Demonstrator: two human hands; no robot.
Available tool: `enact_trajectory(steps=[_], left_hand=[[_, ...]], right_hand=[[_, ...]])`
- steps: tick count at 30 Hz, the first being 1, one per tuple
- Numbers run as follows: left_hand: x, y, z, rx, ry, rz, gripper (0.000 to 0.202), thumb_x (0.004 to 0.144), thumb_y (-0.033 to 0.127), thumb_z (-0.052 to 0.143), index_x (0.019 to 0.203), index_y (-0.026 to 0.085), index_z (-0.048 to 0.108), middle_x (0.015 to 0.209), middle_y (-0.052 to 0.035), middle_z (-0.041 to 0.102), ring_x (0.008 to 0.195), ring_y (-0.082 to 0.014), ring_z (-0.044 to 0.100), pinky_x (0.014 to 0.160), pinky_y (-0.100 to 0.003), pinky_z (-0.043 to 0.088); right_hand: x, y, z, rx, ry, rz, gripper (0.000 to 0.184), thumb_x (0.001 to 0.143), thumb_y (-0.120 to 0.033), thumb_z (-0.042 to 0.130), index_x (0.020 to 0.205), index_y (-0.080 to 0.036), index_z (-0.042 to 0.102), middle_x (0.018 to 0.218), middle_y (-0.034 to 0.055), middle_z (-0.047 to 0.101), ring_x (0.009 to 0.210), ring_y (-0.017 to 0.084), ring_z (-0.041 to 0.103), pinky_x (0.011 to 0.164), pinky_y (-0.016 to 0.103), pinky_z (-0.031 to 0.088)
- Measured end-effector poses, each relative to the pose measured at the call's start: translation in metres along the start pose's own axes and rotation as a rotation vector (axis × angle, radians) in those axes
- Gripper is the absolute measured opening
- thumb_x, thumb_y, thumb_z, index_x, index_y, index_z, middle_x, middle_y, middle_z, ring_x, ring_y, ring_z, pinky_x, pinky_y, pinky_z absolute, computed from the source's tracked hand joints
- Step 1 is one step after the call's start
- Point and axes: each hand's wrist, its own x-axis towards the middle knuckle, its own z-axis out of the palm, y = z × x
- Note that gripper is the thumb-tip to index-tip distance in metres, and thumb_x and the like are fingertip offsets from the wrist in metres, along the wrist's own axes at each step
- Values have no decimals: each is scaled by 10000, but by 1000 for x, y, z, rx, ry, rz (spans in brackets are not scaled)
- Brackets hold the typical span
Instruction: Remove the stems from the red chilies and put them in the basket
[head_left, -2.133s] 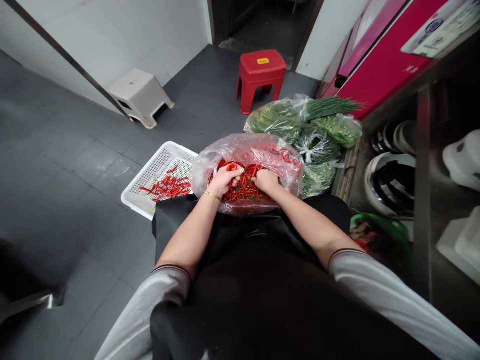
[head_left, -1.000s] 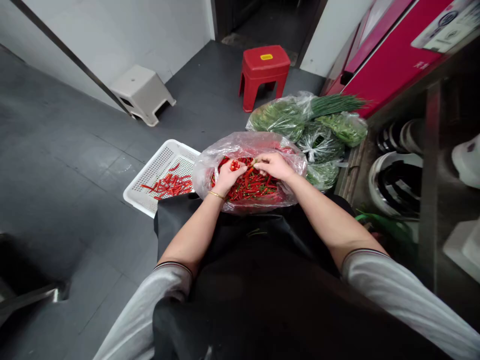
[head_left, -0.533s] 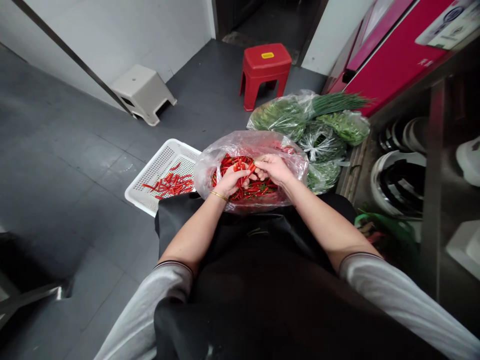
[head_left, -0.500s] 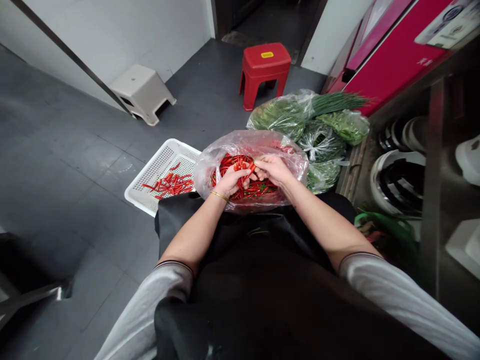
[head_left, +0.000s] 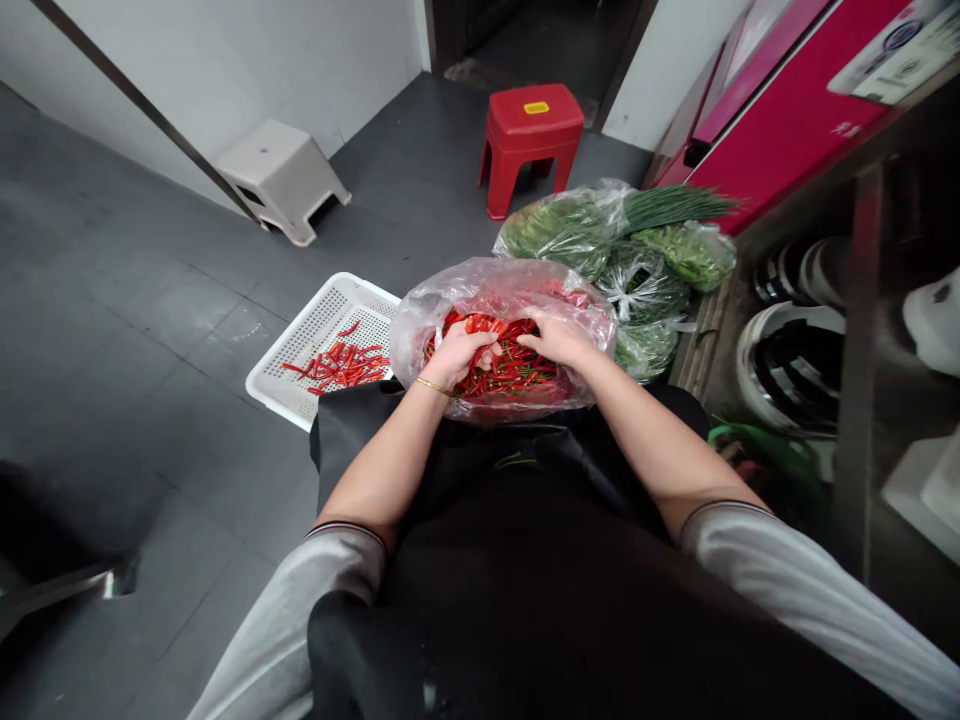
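Note:
A clear plastic bag (head_left: 420, 290) full of red chilies (head_left: 517, 372) with green stems rests at my lap, its mouth spread wide. My left hand (head_left: 461, 355) is curled around a small bunch of red chilies (head_left: 486, 324) over the left part of the bag. At the right of the pile, my right hand (head_left: 559, 338) reaches in with thumb and fingers apart; its fingertips are partly lost among the chilies. Left of the bag, a white perforated basket (head_left: 292, 345) on the floor holds loose red chilies (head_left: 345, 365).
Bags of green vegetables (head_left: 562, 235) lie beyond the bag to the right, near a red stool (head_left: 534, 115). A pale grey stool (head_left: 277, 170) stands by the wall. Shelving with a white bucket (head_left: 750, 350) runs along the right. Green stem bits (head_left: 517, 461) lie on my black apron (head_left: 465, 540).
My right hand has parted from my left, moving slightly right and down into the chilies, and its pinch has opened. My left hand still keeps its bunch.

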Motion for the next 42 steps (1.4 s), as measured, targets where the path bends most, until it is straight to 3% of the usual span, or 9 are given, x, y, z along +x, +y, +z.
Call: enact_trajectory(steps=[4, 8, 12, 17, 23, 30, 34, 38, 42], left_hand=[[-2, 4, -11, 109, -173, -86, 225, 681, 188, 734, 784, 115, 549, 578, -29, 640, 431, -94, 552, 421, -200, 427], [-2, -1, -6, 189, -254, -93, 187, 735, 200, 708, 764, 122, 541, 579, -23, 634, 406, -65, 511, 387, -171, 358], [4, -10, -2, 259, -144, -104, 194, 790, 181, 648, 675, 144, 497, 495, 23, 556, 327, -30, 375, 328, -166, 236], [7, -7, -11, 255, 78, -81, 248, 712, 159, 727, 683, 166, 480, 445, 63, 499, 316, -29, 352, 323, -166, 213], [7, -9, -13, 176, 205, -85, 385, 585, 199, 820, 604, 177, 436, 372, 77, 442, 293, -37, 347, 325, -170, 212], [12, -19, -4, -115, 132, -199, 277, 637, 254, 788, 741, 121, 568, 562, -21, 626, 453, -94, 569, 416, -180, 403], [14, -18, -8, -67, 234, -58, 299, 583, 181, 805, 659, 127, 522, 487, 34, 554, 377, -52, 466, 372, -170, 340], [5, -13, -12, 5, -107, -36, 326, 563, 233, 834, 703, 100, 571, 580, -26, 641, 448, -58, 522, 423, -164, 380], [-1, -12, -11, 24, -273, -48, 383, 562, 305, 847, 762, 105, 589, 632, -43, 669, 485, -76, 555, 458, -178, 418]], right_hand=[[-6, -8, -1, 415, -179, -91, 460, 965, -549, 332, 935, -168, 587, 598, -15, 582, 489, 112, 517, 528, 224, 413], [-9, -32, 9, 93, -61, -150, 476, 990, -439, 317, 793, -144, 634, 697, 63, 667, 642, 154, 607, 644, 247, 427], [-9, -37, 14, -281, 70, -67, 442, 987, -421, 349, 1009, -136, 686, 974, 145, 720, 871, 220, 658, 747, 280, 423], [-7, -6, 28, -168, -67, -49, 438, 1014, -398, 285, 1114, -222, 674, 1042, 62, 720, 907, 164, 658, 788, 253, 441], [-5, 8, 44, -394, -100, -105, 313, 914, -390, 535, 1121, -194, 666, 1076, 133, 688, 884, 232, 660, 743, 308, 458], [-16, -18, 32, 51, 257, -289, 253, 944, -331, 466, 998, -164, 648, 996, 114, 687, 928, 208, 628, 872, 327, 457], [-34, -24, 37, 401, 112, -402, 298, 858, -475, 578, 921, -190, 641, 976, 100, 683, 916, 215, 637, 827, 351, 500], [-34, -15, 35, 917, -72, -10, 519, 816, -713, 476, 722, -205, 522, 472, -62, 447, 387, 104, 451, 406, 228, 396], [-25, -17, 34, 1032, -282, 54, 558, 761, -741, 522, 651, -195, 495, 465, -63, 448, 326, 57, 317, 315, 205, 264]])
